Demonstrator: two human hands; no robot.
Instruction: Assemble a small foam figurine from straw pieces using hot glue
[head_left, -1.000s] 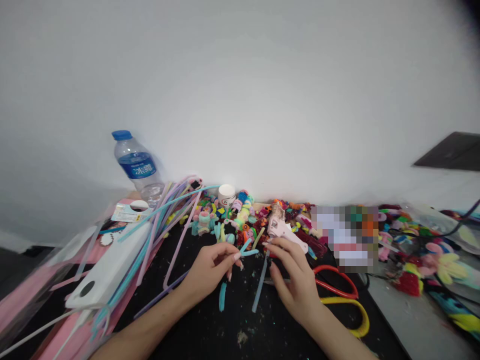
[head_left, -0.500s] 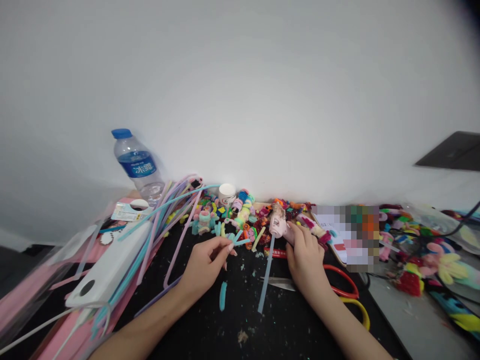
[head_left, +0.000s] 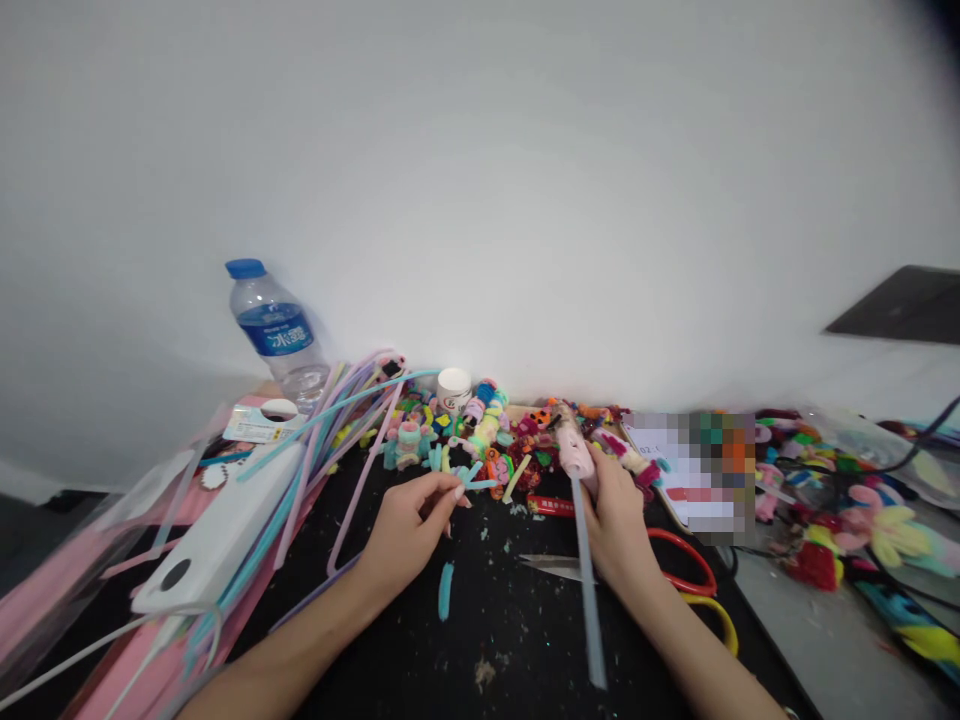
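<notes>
My left hand (head_left: 409, 525) pinches a small light-blue pipe-cleaner piece (head_left: 478, 480) over the black mat (head_left: 480, 640). My right hand (head_left: 619, 520) is wrapped round a pink glue gun (head_left: 576, 455), its nozzle pointing away toward the wall. A clear glue stick (head_left: 589, 590) juts back from the gun toward me. Another short blue pipe-cleaner piece (head_left: 445, 590) lies on the mat below my left hand. Scissors with red and yellow handles (head_left: 679, 580) lie just right of my right wrist, blades under it.
A water bottle (head_left: 274, 330) leans at the back left. Long pastel pipe cleaners (head_left: 330, 440) fan over a white package (head_left: 217, 540). Several small colourful craft figures (head_left: 480, 425) crowd the wall edge, beside a small white jar (head_left: 453, 388). Plush flowers (head_left: 877, 520) lie right.
My right hand left the mat, closed round the glue gun and swung it so the glue stick now points toward me. My left hand barely moved, still pinching the blue piece.
</notes>
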